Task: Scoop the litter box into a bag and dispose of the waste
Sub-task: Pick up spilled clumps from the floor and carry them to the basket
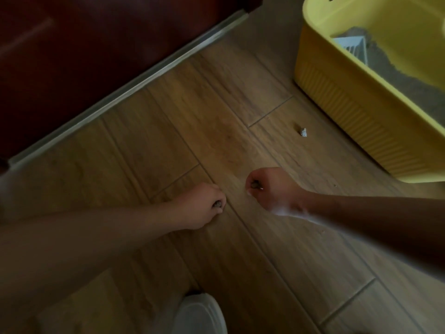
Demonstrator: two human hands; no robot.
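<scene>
A yellow litter box (pixel 337 102) stands on the wooden floor at the upper right, with grey litter (pixel 414 85) inside and a white slotted scoop (pixel 354 48) lying in it. My left hand (pixel 199 206) is low over the floor at centre, fingers curled round a small dark grey clump. About a hand's width to its right, my right hand (pixel 267 189) is fisted and pinches another small dark clump. A small grey-white litter clump (pixel 303 132) lies on the floor near the box's front wall. No bag is in view.
A dark red door (pixel 84 56) with a pale metal threshold strip (pixel 134 92) runs diagonally across the upper left. A white rounded object (pixel 199 314) sits at the bottom edge. A few tiny crumbs dot the wooden floor (pixel 265 261).
</scene>
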